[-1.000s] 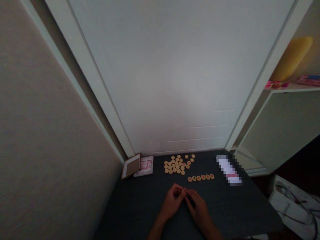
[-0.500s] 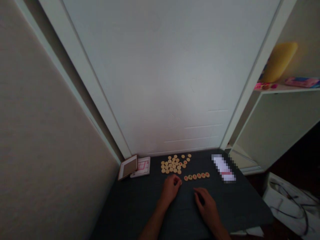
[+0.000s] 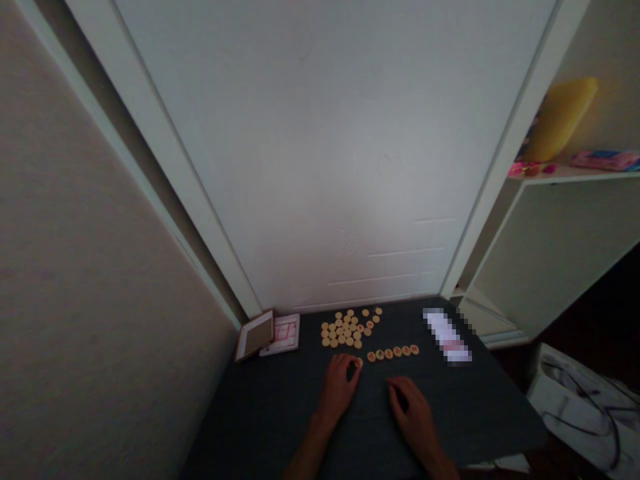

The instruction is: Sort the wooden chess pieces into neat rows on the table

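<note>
My left hand (image 3: 340, 387) is closed, with thumb and fingertips on a round xiangqi piece (image 3: 359, 362) at the left end of a row. Just right of that piece runs a straight row of xiangqi pieces (image 3: 389, 354), laid face up with dark or red characters. My right hand (image 3: 413, 410) rests on the table below the row, thumb and forefinger curled together at the tips; no piece shows between them. Behind the row lies a loose cluster of xiangqi pieces (image 3: 345, 330), mostly showing blank faces, a few with red marks.
The dark table (image 3: 280, 407) stands against a white panel (image 3: 325, 167). At its back left a brown-and-white tray or lid (image 3: 256, 337) overlaps a white box with red lines (image 3: 285, 333). A blurred-out bright rectangle (image 3: 447, 337) lies at the right. Cables hang over a white box (image 3: 575, 407).
The piece at my left fingertips now shows more of its face, level with the row's left end. My left hand has shifted very slightly. My right hand stays in place.
</note>
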Tool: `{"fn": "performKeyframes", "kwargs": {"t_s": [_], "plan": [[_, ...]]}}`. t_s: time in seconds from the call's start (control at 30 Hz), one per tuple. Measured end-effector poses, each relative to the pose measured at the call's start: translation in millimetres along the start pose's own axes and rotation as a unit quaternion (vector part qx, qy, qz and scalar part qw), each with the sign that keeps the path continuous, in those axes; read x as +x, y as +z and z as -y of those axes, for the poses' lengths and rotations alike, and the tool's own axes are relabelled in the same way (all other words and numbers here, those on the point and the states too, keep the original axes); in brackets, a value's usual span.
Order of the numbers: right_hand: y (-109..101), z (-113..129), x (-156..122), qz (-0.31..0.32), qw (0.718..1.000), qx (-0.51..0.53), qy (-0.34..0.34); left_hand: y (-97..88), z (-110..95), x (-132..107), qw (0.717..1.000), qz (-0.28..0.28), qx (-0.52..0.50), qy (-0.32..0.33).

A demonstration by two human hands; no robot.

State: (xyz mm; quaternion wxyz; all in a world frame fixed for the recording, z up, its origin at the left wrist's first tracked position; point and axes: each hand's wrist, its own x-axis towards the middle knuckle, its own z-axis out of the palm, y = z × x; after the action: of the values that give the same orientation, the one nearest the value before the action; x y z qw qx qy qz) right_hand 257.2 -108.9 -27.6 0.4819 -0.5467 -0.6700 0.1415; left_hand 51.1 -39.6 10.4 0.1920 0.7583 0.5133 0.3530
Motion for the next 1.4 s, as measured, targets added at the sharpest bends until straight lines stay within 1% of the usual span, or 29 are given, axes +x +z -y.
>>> {"fn": "performKeyframes", "kwargs": {"t_s": [0.27,0.47,0.63,0.73,0.83,0.93,1.0,1.07,1.1,1.2,1.3,1.4], "plan": [[-1,4,2,-0.007,1.000,0.007,0.013,4.9,-3,11,0.999,0.011,0.031,0.037],[-2,4,1,0.012,1.000,0.011,0.022,5.2,-7,10,0.998,0.013,0.051,0.046],[-4,5,2,0.017,0.999,0.014,0.028,5.0,-6,9,0.997,0.007,0.056,0.044],[-4,6,2,0.012,0.999,0.014,0.032,2.4,-4,2,0.997,0.004,0.058,0.042],[-5,8,3,0.001,0.999,0.011,0.039,-3.7,-1,-12,0.998,0.008,0.053,0.045],[-10,9,10,0.012,0.999,0.006,0.040,-10.8,0,-27,0.998,0.013,0.044,0.047],[-16,9,22,0.028,0.999,-0.006,0.037,-14.1,-1,-33,0.998,0.018,0.036,0.049],[-23,5,41,0.047,0.998,-0.032,0.031,-15.5,-2,-35,0.998,0.021,0.030,0.049],[-25,2,53,0.066,0.996,-0.049,0.028,-15.7,-2,-35,0.998,0.020,0.027,0.048],[-31,-13,94,0.095,0.993,-0.065,0.023,-15.4,-3,-33,0.999,0.017,0.018,0.039],[-28,-28,138,0.126,0.988,-0.084,0.015,-15.7,-2,-33,1.000,0.014,0.004,0.027],[-19,-38,176,0.165,0.981,-0.104,-0.001,-16.5,-2,-34,1.000,0.009,-0.004,0.014]]}}
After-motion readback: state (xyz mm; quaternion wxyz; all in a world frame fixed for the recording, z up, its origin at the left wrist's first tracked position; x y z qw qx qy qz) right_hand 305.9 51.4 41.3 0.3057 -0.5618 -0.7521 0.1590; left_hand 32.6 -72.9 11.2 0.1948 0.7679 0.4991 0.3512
